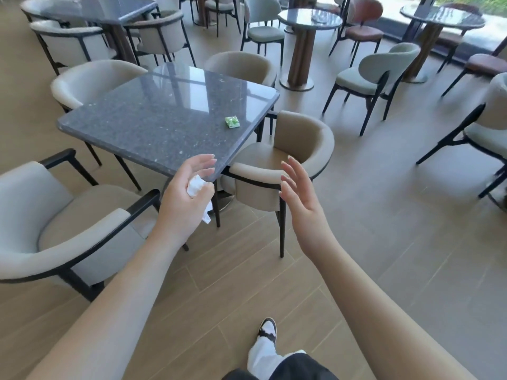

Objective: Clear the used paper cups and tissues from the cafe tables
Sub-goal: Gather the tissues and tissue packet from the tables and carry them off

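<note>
At six o'clock of the table: left hand clutching crumpled tissue, right hand spread, empty; green packet left uncollected at three o'clock.

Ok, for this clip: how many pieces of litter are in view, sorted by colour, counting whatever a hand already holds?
White: 1, the crumpled tissue held in the left hand.
Green: 1, the small packet lying on the dark square table.
Paper cups: 0 visible.
Total: 2. The right hand holds nothing.
</note>
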The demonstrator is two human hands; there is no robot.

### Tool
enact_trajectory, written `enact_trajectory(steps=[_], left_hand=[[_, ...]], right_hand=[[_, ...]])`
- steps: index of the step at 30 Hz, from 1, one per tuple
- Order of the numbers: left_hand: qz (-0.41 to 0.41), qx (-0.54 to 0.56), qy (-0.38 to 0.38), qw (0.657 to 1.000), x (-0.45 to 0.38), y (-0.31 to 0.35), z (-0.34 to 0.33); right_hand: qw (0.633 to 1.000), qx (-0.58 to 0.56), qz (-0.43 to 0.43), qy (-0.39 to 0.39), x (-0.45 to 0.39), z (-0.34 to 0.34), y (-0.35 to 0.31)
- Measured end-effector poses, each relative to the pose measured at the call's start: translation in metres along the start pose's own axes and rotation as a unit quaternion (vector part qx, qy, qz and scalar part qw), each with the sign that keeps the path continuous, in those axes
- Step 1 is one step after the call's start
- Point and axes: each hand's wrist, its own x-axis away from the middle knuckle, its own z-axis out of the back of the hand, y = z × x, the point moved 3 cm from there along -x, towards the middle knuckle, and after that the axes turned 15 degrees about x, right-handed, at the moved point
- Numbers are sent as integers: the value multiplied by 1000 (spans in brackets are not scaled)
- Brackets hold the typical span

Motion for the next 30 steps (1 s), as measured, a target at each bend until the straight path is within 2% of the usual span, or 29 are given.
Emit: enact_trajectory(steps=[11, 25, 30], left_hand=[[15, -23, 23, 999, -156, -30, -8], [48, -6, 18, 999, -364, -104, 69], [60, -21, -17, 998, -433, -125, 79]], right_hand=[[999, 2, 26, -22, -195, -6, 9], [999, 18, -22, -28, -397, -99, 52], [999, 23, -35, -13, -455, -129, 60]])
